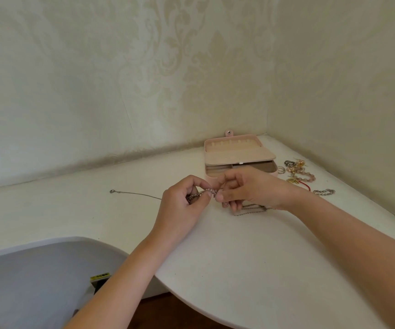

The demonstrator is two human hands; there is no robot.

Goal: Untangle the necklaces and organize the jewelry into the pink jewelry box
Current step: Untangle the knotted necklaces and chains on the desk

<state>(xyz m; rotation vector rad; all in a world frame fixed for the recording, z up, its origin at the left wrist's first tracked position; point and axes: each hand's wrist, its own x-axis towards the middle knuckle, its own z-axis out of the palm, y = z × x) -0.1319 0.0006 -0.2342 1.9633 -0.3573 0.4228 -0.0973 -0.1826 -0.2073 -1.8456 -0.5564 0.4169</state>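
A twisted bundle of thin metal necklaces (204,193) is held just above the white table. My left hand (182,205) pinches its left part and my right hand (244,188) pinches its right part. One silver chain (134,194) trails left across the table to a small clasp. More chain (251,209) lies under my right wrist. Behind my hands the pink jewelry box (239,154) stands open, its lid raised with a row of hooks and its beige compartments partly hidden by my right hand.
A heap of loose jewelry (296,170) lies right of the box: rings, beaded pieces, a red cord. A silver link bracelet (324,191) lies near it. Walls meet in a corner behind. A grey chair seat (39,276) is at lower left, below the table's curved edge.
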